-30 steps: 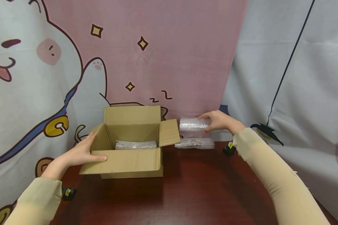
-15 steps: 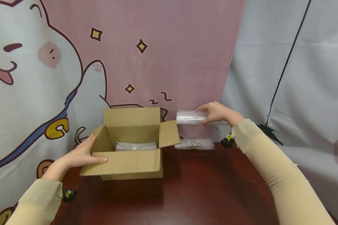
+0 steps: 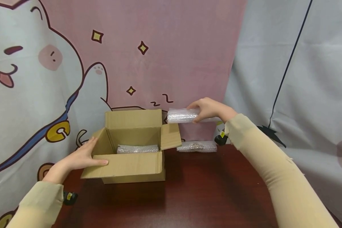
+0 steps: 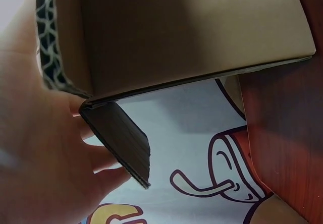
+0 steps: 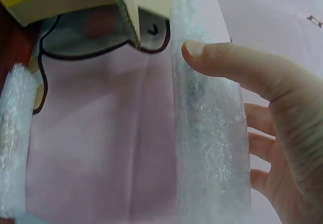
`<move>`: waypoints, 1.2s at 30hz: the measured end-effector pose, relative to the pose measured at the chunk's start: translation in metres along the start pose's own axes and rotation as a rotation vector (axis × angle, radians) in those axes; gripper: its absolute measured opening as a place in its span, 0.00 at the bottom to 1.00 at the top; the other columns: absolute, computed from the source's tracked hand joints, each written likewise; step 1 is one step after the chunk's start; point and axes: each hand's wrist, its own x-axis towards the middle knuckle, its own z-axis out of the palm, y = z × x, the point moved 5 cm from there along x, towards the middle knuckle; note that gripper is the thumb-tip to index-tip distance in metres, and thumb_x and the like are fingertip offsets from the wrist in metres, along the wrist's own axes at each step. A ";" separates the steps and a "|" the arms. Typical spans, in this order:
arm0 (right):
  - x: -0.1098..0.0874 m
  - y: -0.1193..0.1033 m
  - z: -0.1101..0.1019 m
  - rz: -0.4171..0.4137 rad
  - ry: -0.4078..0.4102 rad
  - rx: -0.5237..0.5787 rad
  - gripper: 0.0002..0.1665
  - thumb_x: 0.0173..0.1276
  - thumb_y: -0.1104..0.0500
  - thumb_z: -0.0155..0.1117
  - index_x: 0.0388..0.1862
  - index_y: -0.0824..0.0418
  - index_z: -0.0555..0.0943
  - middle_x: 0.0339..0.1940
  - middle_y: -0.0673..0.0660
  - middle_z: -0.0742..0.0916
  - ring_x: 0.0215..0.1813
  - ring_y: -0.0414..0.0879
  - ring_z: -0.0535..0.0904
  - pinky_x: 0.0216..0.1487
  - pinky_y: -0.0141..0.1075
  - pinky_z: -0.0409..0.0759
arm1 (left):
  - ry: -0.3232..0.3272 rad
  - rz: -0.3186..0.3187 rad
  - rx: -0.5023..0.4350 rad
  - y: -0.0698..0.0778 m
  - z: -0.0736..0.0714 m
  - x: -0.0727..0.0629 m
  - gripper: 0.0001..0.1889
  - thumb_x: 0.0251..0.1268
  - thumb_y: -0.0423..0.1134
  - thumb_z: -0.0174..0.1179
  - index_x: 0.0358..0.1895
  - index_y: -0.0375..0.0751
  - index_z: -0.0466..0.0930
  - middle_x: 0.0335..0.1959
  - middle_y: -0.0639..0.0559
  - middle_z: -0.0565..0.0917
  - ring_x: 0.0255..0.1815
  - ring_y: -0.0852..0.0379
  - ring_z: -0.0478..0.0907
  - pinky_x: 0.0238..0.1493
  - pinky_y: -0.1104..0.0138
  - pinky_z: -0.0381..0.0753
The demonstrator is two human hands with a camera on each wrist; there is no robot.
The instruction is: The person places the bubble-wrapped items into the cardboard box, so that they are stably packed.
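Note:
My right hand grips a clear bubble-wrap roll from above, thumb on the near side and fingers behind it. The roll hangs in the air, level, just to the right of the open cardboard box and above its right flap. In the right wrist view, the thumb presses on the wrap; whatever lies inside shows only dimly. At the box's front left corner, my left hand holds the cardboard, its thumb over the front flap and its fingers along the left flap. A similar wrapped roll lies inside the box.
Another bubble-wrapped roll lies on the dark red table to the right of the box, near the back. A printed cloth hangs close behind. All the box's flaps stand folded outward.
My right hand has raised the bubble-wrap roll and carried it left, toward the box. My left hand stays at the box corner.

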 end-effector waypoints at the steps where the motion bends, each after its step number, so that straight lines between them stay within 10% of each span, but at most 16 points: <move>1: 0.002 -0.004 0.000 -0.003 0.000 0.001 0.38 0.48 0.50 0.78 0.61 0.52 0.80 0.56 0.52 0.84 0.56 0.50 0.77 0.56 0.47 0.73 | -0.001 0.000 0.004 0.000 0.000 0.000 0.63 0.51 0.59 0.69 0.73 0.20 0.38 0.72 0.19 0.39 0.70 0.19 0.39 0.62 0.29 0.46; 36: 0.068 -0.101 0.007 -0.095 -0.033 0.120 0.36 0.53 0.51 0.77 0.63 0.50 0.79 0.62 0.48 0.80 0.62 0.44 0.75 0.62 0.38 0.71 | -0.017 -0.011 -0.020 0.001 0.000 0.000 0.64 0.51 0.58 0.70 0.72 0.16 0.36 0.71 0.17 0.39 0.70 0.20 0.38 0.63 0.31 0.45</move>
